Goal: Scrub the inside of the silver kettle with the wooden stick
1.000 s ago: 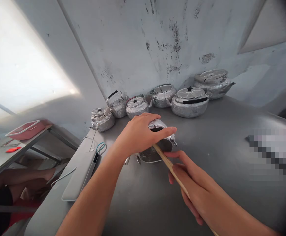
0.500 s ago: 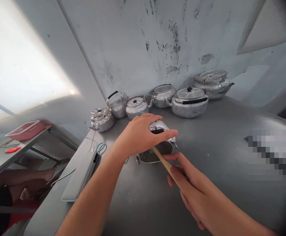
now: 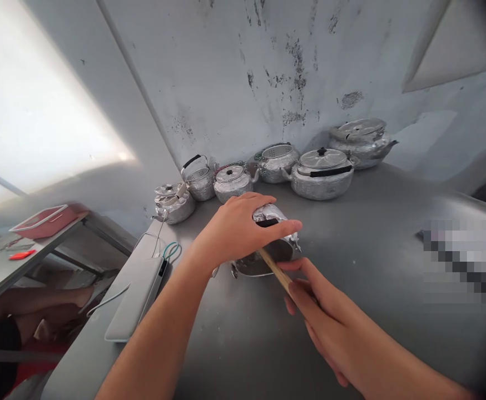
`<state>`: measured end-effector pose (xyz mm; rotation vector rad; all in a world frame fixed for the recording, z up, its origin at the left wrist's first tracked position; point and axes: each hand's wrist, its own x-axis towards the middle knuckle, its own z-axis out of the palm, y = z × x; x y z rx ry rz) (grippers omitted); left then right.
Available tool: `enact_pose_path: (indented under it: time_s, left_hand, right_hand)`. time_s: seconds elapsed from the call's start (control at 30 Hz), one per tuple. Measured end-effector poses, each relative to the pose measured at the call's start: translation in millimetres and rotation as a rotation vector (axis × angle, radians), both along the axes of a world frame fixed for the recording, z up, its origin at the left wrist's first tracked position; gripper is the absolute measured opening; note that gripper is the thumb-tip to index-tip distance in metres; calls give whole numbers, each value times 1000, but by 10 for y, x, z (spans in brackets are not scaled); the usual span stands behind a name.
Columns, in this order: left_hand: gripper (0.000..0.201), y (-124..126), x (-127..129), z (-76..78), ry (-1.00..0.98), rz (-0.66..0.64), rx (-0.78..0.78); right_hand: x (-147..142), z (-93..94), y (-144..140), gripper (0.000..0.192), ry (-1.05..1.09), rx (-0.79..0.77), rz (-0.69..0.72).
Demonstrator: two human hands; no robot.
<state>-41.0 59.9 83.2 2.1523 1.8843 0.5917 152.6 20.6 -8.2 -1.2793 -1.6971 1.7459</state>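
Left hand (image 3: 237, 228) clamped over a small metal kettle (image 3: 274, 247) lying on its side mid-table, mouth toward the person; right hand (image 3: 330, 319) closed round a wooden stick (image 3: 274, 269) w/ its tip poked into the kettle's opening. Steel table (image 3: 372, 266) under both, a row of more kettles (image 3: 322, 172) along the back by the stained wall (image 3: 268, 72), well apart from the hands. A power bank (image 3: 137, 297) w/ cables near the table's left edge.

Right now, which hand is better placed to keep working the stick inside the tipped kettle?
The right hand: it grips the wooden stick, whose tip sits in the kettle opening. The left hand lies over the kettle, holding it.
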Motion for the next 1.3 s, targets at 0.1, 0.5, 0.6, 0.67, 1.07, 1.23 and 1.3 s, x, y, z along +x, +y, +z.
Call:
enact_pose_path:
  time_s: [0.1,0.5,0.6,0.67,1.07,1.23,1.3]
  left_hand:
    - [77,-3,-4,-3,-6,-3,1]
    - [77,-10,-8,8,-9,-1,-9]
    - [78,-9,-9,7,-17,2,-11]
    - [77,-10,-8,9,-17,4,-5]
    - [77,-9,-10,1,-16,0,-3]
    - [78,-6,-5,-5,-19,0,1]
    - [78,-8,-5,-4,-18,0,-4]
  right_hand:
    - [4,-16,7,27,38,11,15]
    - [12,80,29,24,-14,-12,57]
    - [15,53,28,24,30,28,16]
    - [22,18,25,22,34,32,-3]
    - [64,30,15,16,-22,72,40]
    - [58,-15,35,20,-11,48,38]
    - [39,-7,46,21,0,36,33]
